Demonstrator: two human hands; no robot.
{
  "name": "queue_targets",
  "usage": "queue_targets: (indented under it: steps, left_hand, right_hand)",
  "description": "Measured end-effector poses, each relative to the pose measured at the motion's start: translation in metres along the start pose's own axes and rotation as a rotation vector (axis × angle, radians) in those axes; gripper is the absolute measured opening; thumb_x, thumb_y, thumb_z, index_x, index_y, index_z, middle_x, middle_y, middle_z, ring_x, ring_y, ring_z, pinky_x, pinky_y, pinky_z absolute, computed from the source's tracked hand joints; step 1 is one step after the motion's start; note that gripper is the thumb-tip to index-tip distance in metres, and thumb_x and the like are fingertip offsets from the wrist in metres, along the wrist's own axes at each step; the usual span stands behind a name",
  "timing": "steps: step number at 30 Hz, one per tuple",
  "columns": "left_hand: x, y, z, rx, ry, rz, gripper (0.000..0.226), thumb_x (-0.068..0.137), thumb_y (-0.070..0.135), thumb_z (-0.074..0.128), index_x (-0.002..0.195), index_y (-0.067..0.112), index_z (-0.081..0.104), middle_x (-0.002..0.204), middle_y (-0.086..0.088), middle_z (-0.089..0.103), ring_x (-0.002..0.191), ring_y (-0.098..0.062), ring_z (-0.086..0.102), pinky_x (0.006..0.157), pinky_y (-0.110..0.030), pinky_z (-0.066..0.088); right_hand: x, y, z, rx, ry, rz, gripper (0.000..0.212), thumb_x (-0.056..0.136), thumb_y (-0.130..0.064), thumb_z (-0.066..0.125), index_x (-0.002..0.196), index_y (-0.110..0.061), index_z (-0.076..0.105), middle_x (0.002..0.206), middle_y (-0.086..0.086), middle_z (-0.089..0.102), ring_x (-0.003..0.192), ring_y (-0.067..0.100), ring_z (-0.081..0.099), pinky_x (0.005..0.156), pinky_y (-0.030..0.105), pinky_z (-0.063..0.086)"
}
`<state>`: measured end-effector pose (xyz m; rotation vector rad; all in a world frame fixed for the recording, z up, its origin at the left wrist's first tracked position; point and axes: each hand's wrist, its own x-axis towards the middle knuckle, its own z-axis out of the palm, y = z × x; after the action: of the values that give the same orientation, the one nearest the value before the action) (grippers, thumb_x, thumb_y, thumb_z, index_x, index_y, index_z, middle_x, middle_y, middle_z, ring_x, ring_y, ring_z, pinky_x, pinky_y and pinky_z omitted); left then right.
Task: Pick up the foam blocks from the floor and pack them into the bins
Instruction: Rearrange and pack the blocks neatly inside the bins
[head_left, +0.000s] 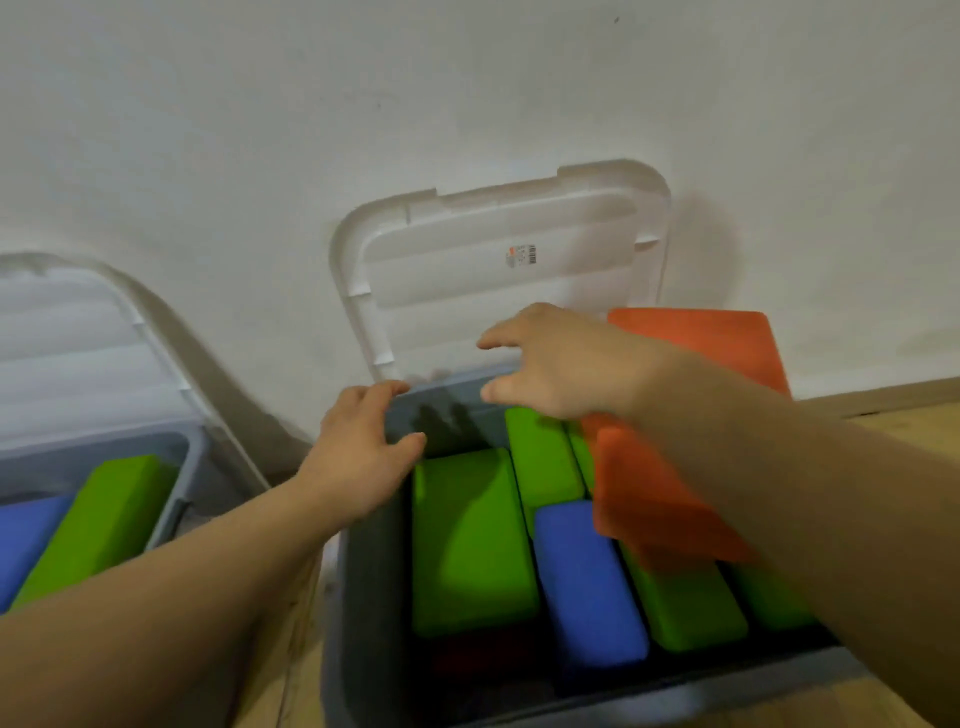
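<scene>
2 bare forearms, skin uncovered up to the frame edge, bare left hand (358, 452), bare right hand (566, 364), both slightly motion-blurred

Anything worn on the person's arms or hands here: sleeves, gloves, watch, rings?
Nothing visible. No sleeves up to the frame edge; the left hand and right hand show no gloves, watch or rings, though the picture is slightly blurred.
</scene>
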<state>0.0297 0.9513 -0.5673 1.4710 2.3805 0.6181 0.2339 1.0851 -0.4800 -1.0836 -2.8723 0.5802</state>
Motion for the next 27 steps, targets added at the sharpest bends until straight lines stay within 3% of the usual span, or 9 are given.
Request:
queue_targets:
  steps: [4,7,11,16,20,27]
  left_hand:
    - [-0.014,-0.052,0.004,0.086,-0.11,-0.095,0.074,0.088,0.052,0.064,0.154,0.036,0.034,0.151,-0.01,0.03,0.143,-0.037,0.031,0.122,-0.042,0.024]
    - [-0.022,-0.082,0.012,0.072,-0.219,-0.092,0.079,0.085,0.06,0.058,0.155,0.04,0.026,0.154,-0.008,0.023,0.145,-0.037,0.031,0.122,-0.045,0.026]
    - [-0.029,-0.098,0.026,-0.061,-0.273,-0.053,0.073,0.098,0.045,0.058,0.159,0.038,0.018,0.154,-0.005,0.028,0.143,-0.028,0.039,0.119,-0.031,0.027]
    - [-0.022,-0.108,0.034,-0.112,-0.27,0.029,0.072,0.101,0.046,0.053,0.161,0.036,0.014,0.162,-0.002,0.025,0.147,-0.025,0.032,0.12,-0.038,0.03]
    - [-0.019,-0.112,0.039,-0.135,-0.261,0.047,0.072,0.1,0.046,0.055,0.16,0.035,0.016,0.158,-0.005,0.028,0.146,-0.027,0.034,0.12,-0.039,0.03]
    - [-0.017,-0.11,0.04,-0.129,-0.242,0.071,0.074,0.099,0.046,0.058,0.16,0.031,0.018,0.155,-0.007,0.033,0.142,-0.025,0.038,0.114,-0.033,0.029]
  right_hand:
    - [0.016,-0.035,0.052,-0.126,-0.201,-0.036,0.065,0.093,-0.047,0.064,0.151,-0.022,0.047,0.153,0.01,0.048,0.138,0.029,0.046,0.108,0.032,0.04]
    - [0.028,-0.052,0.086,-0.249,-0.32,0.014,0.062,0.093,-0.047,0.065,0.145,-0.015,0.052,0.146,0.014,0.055,0.132,0.032,0.052,0.102,0.034,0.045]
    - [0.045,-0.064,0.112,-0.415,-0.403,0.099,0.054,0.094,-0.043,0.061,0.138,-0.014,0.051,0.139,0.014,0.056,0.131,0.033,0.047,0.102,0.039,0.044]
    - [0.042,-0.066,0.119,-0.438,-0.402,0.129,0.06,0.094,-0.045,0.06,0.143,-0.016,0.044,0.14,0.015,0.051,0.13,0.032,0.046,0.103,0.039,0.042]
    - [0.039,-0.043,0.104,-0.406,-0.36,0.191,0.082,0.086,-0.059,0.063,0.155,-0.027,0.033,0.147,0.017,0.042,0.131,0.039,0.049,0.109,0.044,0.043]
    - [0.033,-0.014,0.096,-0.422,-0.355,0.171,0.088,0.086,-0.065,0.061,0.159,-0.032,0.024,0.156,0.015,0.033,0.138,0.041,0.042,0.115,0.048,0.036]
